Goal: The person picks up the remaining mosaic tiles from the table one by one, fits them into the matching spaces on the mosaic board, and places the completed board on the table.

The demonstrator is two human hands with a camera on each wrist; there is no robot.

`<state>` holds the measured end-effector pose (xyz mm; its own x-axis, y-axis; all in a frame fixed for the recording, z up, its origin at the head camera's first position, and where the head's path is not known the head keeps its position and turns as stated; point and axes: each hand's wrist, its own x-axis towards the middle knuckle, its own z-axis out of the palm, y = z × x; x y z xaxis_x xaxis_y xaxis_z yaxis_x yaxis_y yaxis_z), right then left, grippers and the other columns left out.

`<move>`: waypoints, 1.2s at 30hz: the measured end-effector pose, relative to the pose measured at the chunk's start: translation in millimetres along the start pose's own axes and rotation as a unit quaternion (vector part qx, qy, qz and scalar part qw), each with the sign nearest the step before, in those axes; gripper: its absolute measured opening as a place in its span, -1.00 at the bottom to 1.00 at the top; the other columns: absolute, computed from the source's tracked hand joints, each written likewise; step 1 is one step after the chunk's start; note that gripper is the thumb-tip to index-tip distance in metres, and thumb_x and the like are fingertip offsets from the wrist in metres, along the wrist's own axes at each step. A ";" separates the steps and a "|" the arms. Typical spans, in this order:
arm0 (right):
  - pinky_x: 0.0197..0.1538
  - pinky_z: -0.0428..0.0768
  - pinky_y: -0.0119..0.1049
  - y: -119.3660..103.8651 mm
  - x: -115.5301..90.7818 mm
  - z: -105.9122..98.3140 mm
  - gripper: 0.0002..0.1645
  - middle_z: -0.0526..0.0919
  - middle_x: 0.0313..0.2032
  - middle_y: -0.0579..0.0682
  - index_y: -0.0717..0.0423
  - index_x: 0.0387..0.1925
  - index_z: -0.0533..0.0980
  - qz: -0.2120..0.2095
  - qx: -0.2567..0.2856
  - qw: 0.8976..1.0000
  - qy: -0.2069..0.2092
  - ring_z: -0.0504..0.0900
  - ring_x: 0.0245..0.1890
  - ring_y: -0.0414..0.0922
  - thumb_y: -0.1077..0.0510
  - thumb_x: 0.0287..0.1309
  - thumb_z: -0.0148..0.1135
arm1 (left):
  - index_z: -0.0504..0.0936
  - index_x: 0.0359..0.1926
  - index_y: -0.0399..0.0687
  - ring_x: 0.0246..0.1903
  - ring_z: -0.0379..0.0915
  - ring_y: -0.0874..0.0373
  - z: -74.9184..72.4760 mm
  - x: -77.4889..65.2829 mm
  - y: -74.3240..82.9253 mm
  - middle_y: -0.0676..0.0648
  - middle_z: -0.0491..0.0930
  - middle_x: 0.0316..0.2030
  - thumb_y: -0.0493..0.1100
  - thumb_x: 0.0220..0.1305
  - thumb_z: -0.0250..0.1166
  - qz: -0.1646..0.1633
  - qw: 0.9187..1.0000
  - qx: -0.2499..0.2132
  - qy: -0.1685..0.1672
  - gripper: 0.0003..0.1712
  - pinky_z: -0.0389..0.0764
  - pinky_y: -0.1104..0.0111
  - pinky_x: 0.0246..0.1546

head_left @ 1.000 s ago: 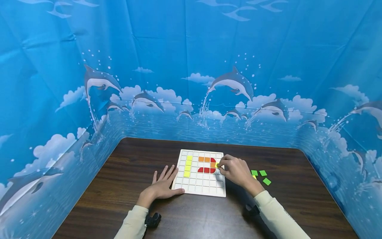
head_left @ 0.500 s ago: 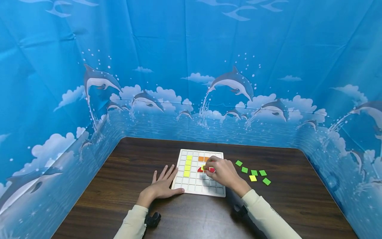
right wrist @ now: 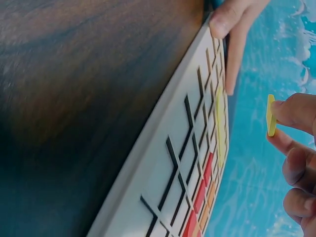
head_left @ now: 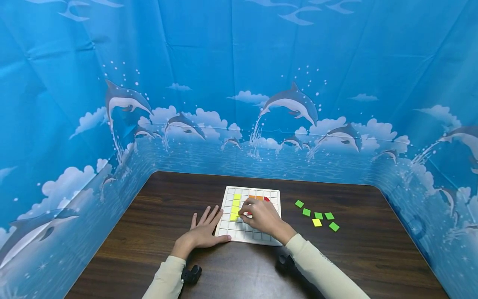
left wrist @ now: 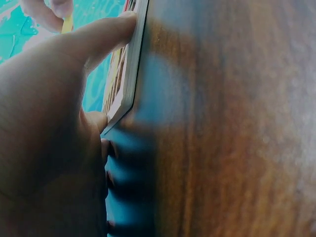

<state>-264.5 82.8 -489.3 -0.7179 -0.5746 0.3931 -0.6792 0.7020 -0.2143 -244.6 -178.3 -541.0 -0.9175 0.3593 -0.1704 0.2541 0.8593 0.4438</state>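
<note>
A white grid board (head_left: 239, 237) lies on the dark wooden table. My left hand (head_left: 200, 233) rests at its left edge with fingers spread, the thumb on the near left corner. My right hand (head_left: 263, 215) is over the board and pinches a yellow square tile (right wrist: 271, 115) between thumb and fingertip, held clear of the grid in the right wrist view. A column of yellow tiles (head_left: 236, 203) sits in the grid close to those fingertips. Orange tiles (head_left: 259, 197) and red pieces (head_left: 267, 199) sit further right, partly hidden by my right hand.
Several green tiles (head_left: 318, 215) and a yellow tile (head_left: 317, 223) lie loose on the table to the right of the board. A blue curtain (head_left: 231, 158) printed with dolphins surrounds the table's back and sides.
My right hand has carried the yellow tile leftward across the board, from its right edge to the yellow column. The loose tiles at right came into view. My left hand has stayed put.
</note>
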 end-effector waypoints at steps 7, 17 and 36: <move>-0.60 0.31 -0.53 -5.6 5.7 11.2 -0.88 0.83 -0.10 -0.12 -0.12 -0.17 0.86 -0.010 0.000 0.999 -0.030 0.69 -0.45 -0.26 0.03 0.29 0.52 | -0.08 0.76 0.19 0.72 -0.42 -0.25 3.3 1.2 -4.2 -0.07 -0.21 0.76 0.71 0.22 0.15 0.008 1.000 -0.004 0.006 0.32 -0.49 -0.49 0.51; -0.42 0.57 -0.43 -13.1 7.4 30.0 -0.89 0.82 -0.09 -0.18 -0.17 -0.17 0.85 -0.024 -0.018 0.996 -0.083 0.78 -0.26 -0.25 0.00 0.33 0.50 | -0.09 0.76 0.20 0.73 -0.40 -0.23 4.4 3.0 -6.9 -0.06 -0.20 0.76 0.74 0.19 0.13 -0.003 1.000 -0.003 0.003 0.34 -0.48 -0.47 0.53; -0.12 0.72 -0.33 -12.0 4.2 25.5 -0.82 0.80 -0.01 -0.16 -0.10 -0.05 0.84 -0.044 0.009 0.990 -0.136 0.77 -0.12 -0.25 0.10 0.35 0.47 | -0.08 0.76 0.15 0.73 -0.42 -0.23 1.6 -0.5 -0.8 -0.08 -0.19 0.75 0.73 0.22 0.11 -0.003 1.000 -0.003 0.003 0.34 -0.48 -0.44 0.55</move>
<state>-263.3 61.3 -507.9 -0.6688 -0.7267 0.1571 -0.7417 0.6378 -0.2076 -243.8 -178.5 -542.7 -0.9210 0.3513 -0.1682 0.2458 0.8592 0.4487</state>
